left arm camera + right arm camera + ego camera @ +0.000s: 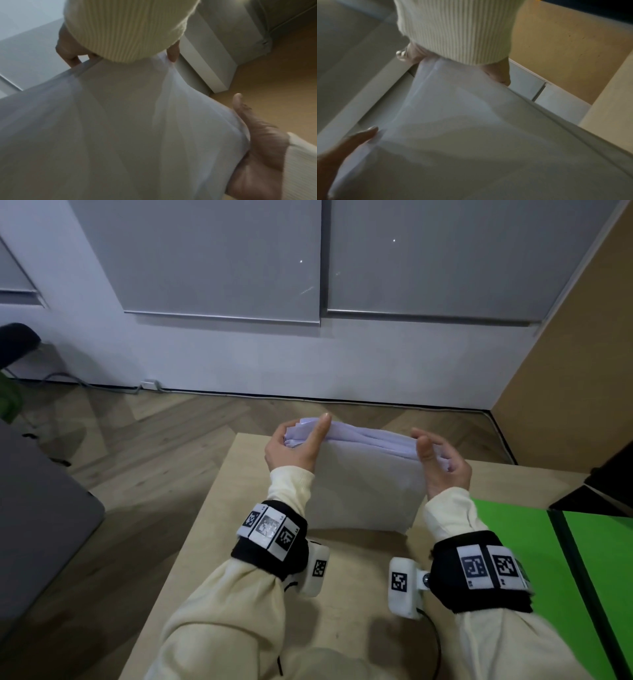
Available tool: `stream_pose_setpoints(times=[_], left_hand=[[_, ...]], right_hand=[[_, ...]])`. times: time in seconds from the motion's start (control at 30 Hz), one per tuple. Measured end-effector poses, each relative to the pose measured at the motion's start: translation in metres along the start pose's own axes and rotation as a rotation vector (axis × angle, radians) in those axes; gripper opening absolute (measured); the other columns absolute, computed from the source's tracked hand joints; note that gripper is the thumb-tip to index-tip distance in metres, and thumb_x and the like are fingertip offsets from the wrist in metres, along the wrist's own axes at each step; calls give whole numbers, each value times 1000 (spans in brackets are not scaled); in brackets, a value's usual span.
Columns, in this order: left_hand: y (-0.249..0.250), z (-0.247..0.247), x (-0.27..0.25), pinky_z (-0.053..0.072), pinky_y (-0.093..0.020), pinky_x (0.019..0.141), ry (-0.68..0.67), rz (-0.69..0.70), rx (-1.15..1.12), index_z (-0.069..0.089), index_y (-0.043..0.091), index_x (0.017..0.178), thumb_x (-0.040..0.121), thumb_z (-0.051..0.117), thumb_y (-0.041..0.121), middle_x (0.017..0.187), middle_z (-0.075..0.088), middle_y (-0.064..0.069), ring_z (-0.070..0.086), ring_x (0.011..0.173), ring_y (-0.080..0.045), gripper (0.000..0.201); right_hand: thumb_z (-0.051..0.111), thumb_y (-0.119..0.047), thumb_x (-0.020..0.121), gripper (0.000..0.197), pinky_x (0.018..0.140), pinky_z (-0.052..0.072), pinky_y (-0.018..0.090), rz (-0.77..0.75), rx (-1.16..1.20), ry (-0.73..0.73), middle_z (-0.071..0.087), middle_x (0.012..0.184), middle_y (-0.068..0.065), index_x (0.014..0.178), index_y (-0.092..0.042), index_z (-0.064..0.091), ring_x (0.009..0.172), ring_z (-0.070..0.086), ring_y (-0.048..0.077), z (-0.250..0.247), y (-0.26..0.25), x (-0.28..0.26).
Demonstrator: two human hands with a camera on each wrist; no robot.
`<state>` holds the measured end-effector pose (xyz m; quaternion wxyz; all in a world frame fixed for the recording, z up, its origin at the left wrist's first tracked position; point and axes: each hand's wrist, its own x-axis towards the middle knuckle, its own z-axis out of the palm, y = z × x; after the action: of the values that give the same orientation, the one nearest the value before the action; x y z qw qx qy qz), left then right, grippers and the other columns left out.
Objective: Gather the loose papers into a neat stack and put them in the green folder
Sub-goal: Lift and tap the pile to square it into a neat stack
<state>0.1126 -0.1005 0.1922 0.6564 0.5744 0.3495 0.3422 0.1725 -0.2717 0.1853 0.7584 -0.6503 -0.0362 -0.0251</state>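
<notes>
A stack of white papers (pixel 363 484) stands upright on its long edge over the light wooden table (pixel 356 580), its broad face towards me. The top edges of the sheets are uneven and slightly fanned. My left hand (pixel 298 445) grips the upper left corner, thumb in front and fingers behind. At the upper right corner my right hand (pixel 440 462) holds the stack the same way. The left wrist view shows the papers (pixel 120 128) filling the frame beside my left hand (pixel 257 142). The green folder (pixel 524 546) lies open and flat on the table to the right.
A black object (pixel 603 491) sits at the table's right edge above the folder. A grey piece of furniture (pixel 41 508) stands on the floor to the left. The table's far edge lies just behind the papers. A cable (pixel 102 386) runs along the wall base.
</notes>
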Motion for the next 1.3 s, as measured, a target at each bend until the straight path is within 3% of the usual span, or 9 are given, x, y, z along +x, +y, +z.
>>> stream_pose_setpoints(times=[0.27,0.4,0.53,0.67,0.77,0.93,1.0,1.1,1.3], left_hand=[[-5,-4,2,42,-22,84,38,22,-52,67,15,98,54,73,47,96,62,2,55,94,-14,55],[-10,-3,6,47,-25,83,-7,-55,-73,65,19,77,64,76,47,82,63,0,58,80,-14,33],[-14,-3,5,48,-3,54,-129,-66,-28,63,23,71,74,75,37,71,62,6,60,65,-6,19],[-19,-14,8,50,-11,51,-286,-46,126,60,24,67,66,83,27,66,62,10,61,54,0,23],[-24,-24,10,50,-13,56,-412,0,232,59,26,68,65,83,11,64,63,14,61,57,-1,29],[-41,-45,13,46,-11,47,-431,-44,211,62,22,68,66,81,1,48,64,17,55,44,11,28],[-53,-48,12,46,-14,46,-417,-90,253,62,22,70,67,81,3,54,65,17,57,46,10,27],[-57,-46,6,47,-6,46,-354,-111,234,61,24,71,70,80,10,71,63,10,60,64,-7,24],[-26,-28,-10,49,-18,75,-99,73,-100,65,15,88,57,69,52,84,65,6,60,77,-5,49]], right_hand=[[70,-29,76,17,68,46,11,-102,51,268,65,49,-21,64,-18,64,56,57,-7,8,13,6],[75,-56,60,40,76,49,12,-129,38,100,68,80,-9,84,-25,66,77,61,-1,2,17,3],[84,-9,61,54,59,44,-5,11,-232,-61,66,97,6,111,-4,64,76,62,1,0,30,-2],[77,-2,72,37,42,38,-5,113,-190,94,66,110,28,105,11,64,44,53,-15,-3,27,-1],[71,0,77,14,47,42,-5,60,-102,96,63,102,15,86,-8,65,55,60,-5,-10,4,2],[83,-3,60,31,67,47,-1,-74,-137,-170,72,75,-22,75,-29,76,64,61,-22,-27,3,0],[73,8,72,37,68,43,-3,12,-294,-260,76,91,-16,103,-12,73,71,61,-23,-28,24,-5],[77,-15,65,58,68,41,-3,152,-314,-347,63,115,18,118,-1,57,78,61,-22,-30,44,-12],[78,-12,66,48,70,42,-6,61,-327,-396,65,98,-4,111,-13,61,75,60,-25,-28,49,-4]])
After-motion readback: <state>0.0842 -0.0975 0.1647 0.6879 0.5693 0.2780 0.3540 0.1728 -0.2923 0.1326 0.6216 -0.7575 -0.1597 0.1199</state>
